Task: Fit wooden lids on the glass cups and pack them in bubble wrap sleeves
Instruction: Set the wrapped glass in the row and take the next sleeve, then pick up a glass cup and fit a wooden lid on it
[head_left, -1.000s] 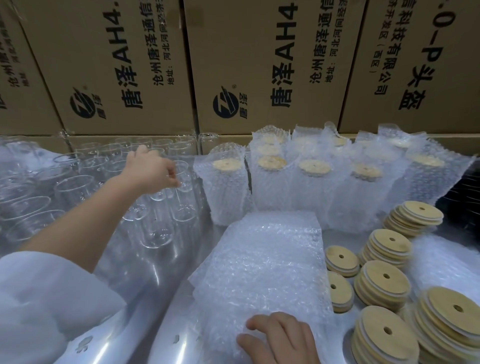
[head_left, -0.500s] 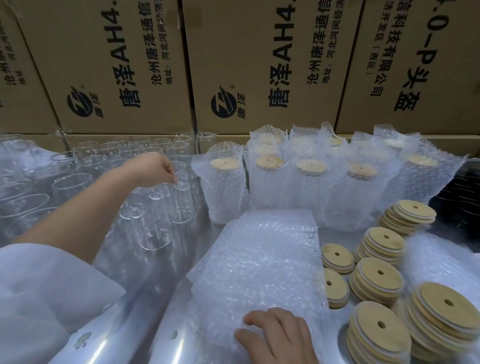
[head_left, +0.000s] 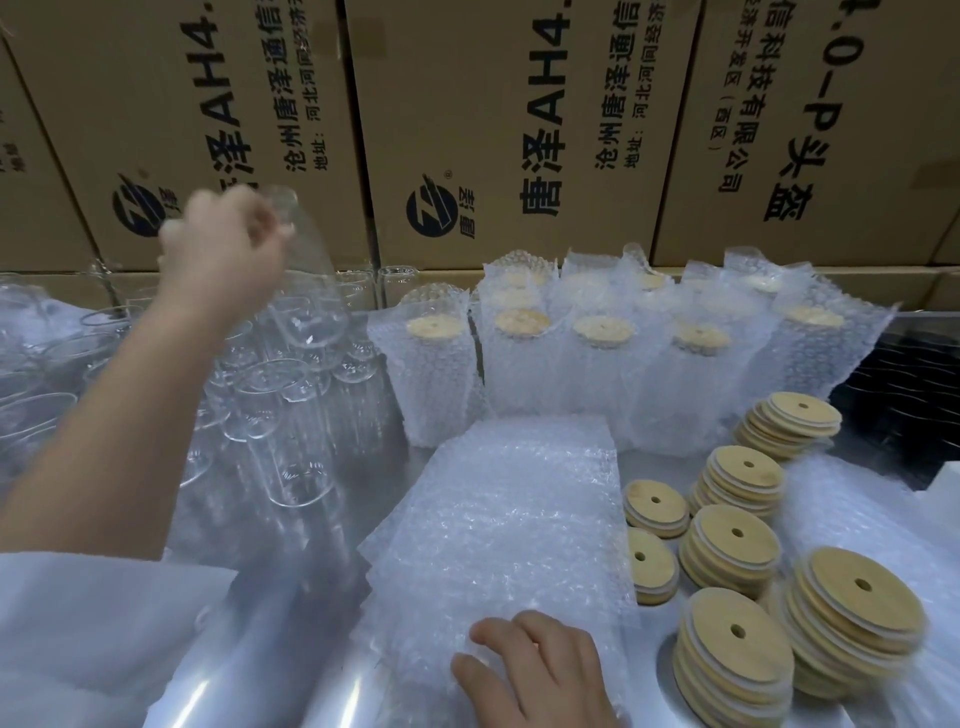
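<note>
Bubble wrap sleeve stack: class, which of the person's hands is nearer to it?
Right. The right hand rests on the near edge of the bubble wrap sleeve stack; the left hand is high and to its left, holding a glass cup.

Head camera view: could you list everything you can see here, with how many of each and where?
lifted glass cup: one, clear, in the air above the left group
bare glass cups: many, clear, standing packed together at the left
wrapped cups: at least five, lidded, in whitish bubble wrap, back centre to right
flat bubble wrap sleeves: one pile, whitish, front centre
wooden lids: seven stacks, pale wood, front right
cardboard boxes: at least four, brown with black print, along the back
white sleeve: one, lower left
left hand: grips the lifted glass cup
right hand: rests on the sleeve pile
</note>
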